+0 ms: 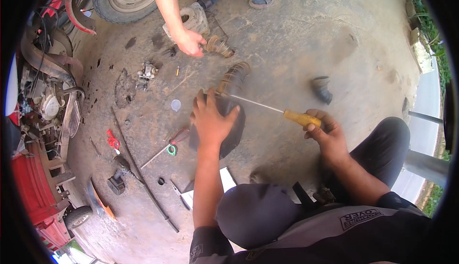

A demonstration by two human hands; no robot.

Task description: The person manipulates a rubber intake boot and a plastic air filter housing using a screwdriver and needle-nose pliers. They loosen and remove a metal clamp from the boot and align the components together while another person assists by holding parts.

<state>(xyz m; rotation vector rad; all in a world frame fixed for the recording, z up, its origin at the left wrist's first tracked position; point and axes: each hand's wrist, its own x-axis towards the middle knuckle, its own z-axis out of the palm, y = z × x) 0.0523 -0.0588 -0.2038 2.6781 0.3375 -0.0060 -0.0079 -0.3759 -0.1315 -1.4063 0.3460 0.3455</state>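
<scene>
A yellow-handled screwdriver (301,118) is gripped at its handle end by my right hand (327,137). Its long shaft points left, and the tip meets the base of a brown ribbed hose (233,78), where a clamp cannot be made out clearly. That hose is joined to a dark, box-shaped housing (232,132) standing on the ground. Over the top of this housing my left hand (210,120) is spread, thumb to the right and fingers to the far left, holding it. Part of the housing is hidden under that hand.
Another person's hand (191,43) is beside a second ribbed hose (219,47). A black rubber elbow (322,89) lies at right. Left are a carburetor (147,71), a long dark rod (143,180), a cordless drill (118,175), green-handled scissors (171,149) and a red vehicle (33,182).
</scene>
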